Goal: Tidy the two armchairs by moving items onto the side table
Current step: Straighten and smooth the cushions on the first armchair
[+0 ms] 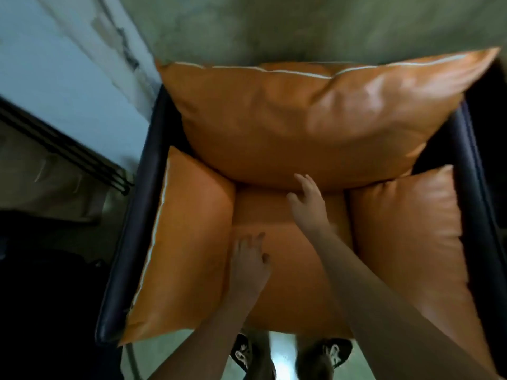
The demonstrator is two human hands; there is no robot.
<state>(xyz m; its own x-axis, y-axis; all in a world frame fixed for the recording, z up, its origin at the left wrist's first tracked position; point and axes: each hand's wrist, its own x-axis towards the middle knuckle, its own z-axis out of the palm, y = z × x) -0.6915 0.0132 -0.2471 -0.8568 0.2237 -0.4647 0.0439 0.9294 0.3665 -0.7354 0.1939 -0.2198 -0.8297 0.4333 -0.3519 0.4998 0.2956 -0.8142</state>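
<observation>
An armchair with a dark frame [123, 259] and orange leather cushions fills the view from above. Its back cushion [301, 119] leans at the far side, with a side cushion at the left [186, 242] and another at the right [406, 237]. My left hand [251, 259] lies on the seat cushion [290, 283] with fingers spread, near the left cushion. My right hand [308, 201] reaches to the lower edge of the back cushion with straight fingers. Neither hand holds anything. No loose item shows on the seat.
A pale wall [55, 64] and a dark rail [68, 149] are to the left of the chair. A dark shape [41, 297] sits at the lower left. My shoes [329, 352] stand on the floor at the seat's front edge.
</observation>
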